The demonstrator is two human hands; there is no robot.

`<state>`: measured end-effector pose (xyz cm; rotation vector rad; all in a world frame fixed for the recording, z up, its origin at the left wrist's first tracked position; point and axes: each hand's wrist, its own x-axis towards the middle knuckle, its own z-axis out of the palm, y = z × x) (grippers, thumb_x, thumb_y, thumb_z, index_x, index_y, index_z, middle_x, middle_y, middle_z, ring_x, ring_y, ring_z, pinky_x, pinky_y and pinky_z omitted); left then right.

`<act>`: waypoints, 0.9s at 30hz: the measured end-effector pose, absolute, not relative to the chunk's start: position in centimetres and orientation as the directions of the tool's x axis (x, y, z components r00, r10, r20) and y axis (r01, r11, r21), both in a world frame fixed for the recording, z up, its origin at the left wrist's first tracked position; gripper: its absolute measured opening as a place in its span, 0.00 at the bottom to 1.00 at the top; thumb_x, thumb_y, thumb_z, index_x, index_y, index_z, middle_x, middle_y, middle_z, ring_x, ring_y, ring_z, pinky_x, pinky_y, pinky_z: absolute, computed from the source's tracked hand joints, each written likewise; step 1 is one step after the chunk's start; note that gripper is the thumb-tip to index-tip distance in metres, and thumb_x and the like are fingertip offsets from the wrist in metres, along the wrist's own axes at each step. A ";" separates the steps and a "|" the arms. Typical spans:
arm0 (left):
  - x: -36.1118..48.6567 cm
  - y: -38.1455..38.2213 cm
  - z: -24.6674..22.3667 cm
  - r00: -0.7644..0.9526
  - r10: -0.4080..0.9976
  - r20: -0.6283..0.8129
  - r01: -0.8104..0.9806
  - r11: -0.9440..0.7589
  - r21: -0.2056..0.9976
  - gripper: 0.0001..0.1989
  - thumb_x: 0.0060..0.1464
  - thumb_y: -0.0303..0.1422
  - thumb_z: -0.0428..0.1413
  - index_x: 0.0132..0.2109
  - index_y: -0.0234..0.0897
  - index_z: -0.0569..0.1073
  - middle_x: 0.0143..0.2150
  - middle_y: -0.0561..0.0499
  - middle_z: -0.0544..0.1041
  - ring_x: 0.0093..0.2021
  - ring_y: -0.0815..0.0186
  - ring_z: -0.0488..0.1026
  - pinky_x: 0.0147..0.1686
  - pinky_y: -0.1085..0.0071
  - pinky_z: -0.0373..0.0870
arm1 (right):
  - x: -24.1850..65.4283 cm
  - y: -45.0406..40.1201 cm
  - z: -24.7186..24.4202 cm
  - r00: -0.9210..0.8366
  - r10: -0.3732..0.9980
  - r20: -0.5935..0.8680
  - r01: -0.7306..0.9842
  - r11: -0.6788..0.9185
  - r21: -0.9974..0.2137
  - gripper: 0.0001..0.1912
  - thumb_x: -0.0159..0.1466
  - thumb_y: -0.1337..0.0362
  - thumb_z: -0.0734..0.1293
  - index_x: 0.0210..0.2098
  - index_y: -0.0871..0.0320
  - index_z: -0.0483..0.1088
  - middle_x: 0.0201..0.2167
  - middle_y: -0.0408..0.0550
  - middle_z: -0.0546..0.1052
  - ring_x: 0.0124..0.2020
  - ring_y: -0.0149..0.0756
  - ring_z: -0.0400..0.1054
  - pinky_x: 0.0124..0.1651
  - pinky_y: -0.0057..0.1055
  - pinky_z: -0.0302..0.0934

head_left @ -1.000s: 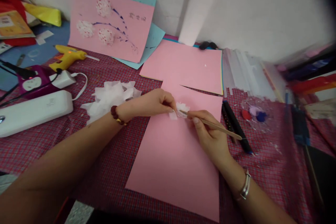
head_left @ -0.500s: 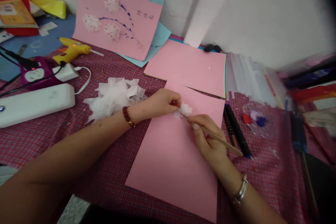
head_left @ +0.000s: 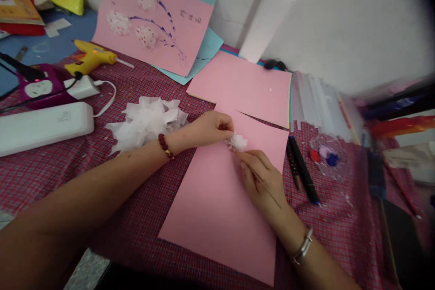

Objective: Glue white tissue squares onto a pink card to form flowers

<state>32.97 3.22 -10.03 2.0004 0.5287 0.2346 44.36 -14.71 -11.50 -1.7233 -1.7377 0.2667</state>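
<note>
Matt pink paper sheet (head_left: 220, 204), checked cloth (head_left: 136, 222).

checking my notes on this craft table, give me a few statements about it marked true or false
1. The left hand is at the small white paper flower. True.
2. The glue gun is blue. False: it is yellow.
3. The loose white paper pieces lie to the right of the pink sheet. False: they lie to its left.
4. The clear dish holds red, pale purple and dark blue paint. True.
5. The beaded bracelet is on the right wrist. False: it is on the left.
</note>
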 end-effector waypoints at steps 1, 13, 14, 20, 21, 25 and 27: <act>33.0 3.3 -10.1 0.882 0.467 -0.069 0.274 -0.386 0.881 0.06 0.47 0.24 0.52 0.31 0.30 0.74 0.28 0.52 0.75 0.29 0.72 0.68 0.28 0.77 0.61 | 44.4 -14.7 -11.6 0.081 0.948 0.308 0.816 0.114 -0.567 0.14 0.66 0.71 0.58 0.49 0.52 0.66 0.42 0.51 0.71 0.42 0.37 0.68 0.43 0.35 0.65; 28.4 5.4 -1.2 0.675 0.715 0.183 0.154 -0.379 0.912 0.05 0.51 0.28 0.53 0.36 0.32 0.71 0.30 0.53 0.71 0.27 0.74 0.65 0.27 0.76 0.61 | 44.7 -14.7 -12.4 0.022 0.957 0.289 0.813 0.151 -0.563 0.15 0.66 0.70 0.57 0.50 0.53 0.64 0.44 0.51 0.70 0.44 0.40 0.66 0.44 0.39 0.64; 27.4 5.9 0.0 0.649 0.729 0.215 0.166 -0.412 0.896 0.05 0.52 0.29 0.53 0.35 0.33 0.71 0.29 0.54 0.71 0.27 0.75 0.65 0.27 0.76 0.60 | 44.7 -14.7 -12.5 0.022 0.955 0.296 0.808 0.158 -0.568 0.14 0.66 0.70 0.58 0.50 0.53 0.64 0.44 0.51 0.70 0.44 0.40 0.66 0.44 0.39 0.64; 24.0 8.5 -1.9 0.761 0.648 -0.009 0.491 -0.567 0.661 0.08 0.50 0.33 0.53 0.31 0.32 0.73 0.25 0.53 0.71 0.26 0.73 0.65 0.25 0.76 0.57 | 44.6 -15.0 -12.6 0.129 0.927 0.353 0.725 0.155 -0.671 0.12 0.66 0.67 0.59 0.47 0.51 0.66 0.42 0.49 0.71 0.42 0.39 0.68 0.42 0.37 0.64; 23.9 8.8 -3.0 0.772 0.636 -0.025 0.516 -0.602 0.609 0.09 0.51 0.34 0.52 0.31 0.32 0.74 0.26 0.52 0.72 0.27 0.72 0.66 0.27 0.75 0.58 | 44.6 -15.1 -12.5 0.157 0.924 0.350 0.701 0.145 -0.698 0.11 0.66 0.66 0.59 0.46 0.51 0.67 0.41 0.49 0.72 0.41 0.39 0.69 0.41 0.37 0.64; 24.6 9.7 -6.3 0.803 0.596 -0.029 0.562 -0.738 0.373 0.14 0.48 0.41 0.55 0.31 0.33 0.77 0.30 0.48 0.73 0.34 0.66 0.67 0.34 0.72 0.60 | 44.8 -15.3 -12.3 0.241 0.920 0.311 0.631 0.095 -0.770 0.09 0.66 0.64 0.59 0.43 0.50 0.69 0.38 0.47 0.73 0.40 0.40 0.69 0.40 0.37 0.65; 25.0 9.8 -6.7 0.811 0.583 -0.048 0.557 -0.744 0.368 0.11 0.46 0.39 0.57 0.29 0.34 0.77 0.31 0.49 0.73 0.34 0.66 0.67 0.35 0.72 0.60 | 44.9 -15.3 -12.3 0.258 0.917 0.303 0.607 0.090 -0.790 0.09 0.66 0.63 0.59 0.42 0.50 0.69 0.38 0.47 0.73 0.40 0.40 0.69 0.40 0.37 0.65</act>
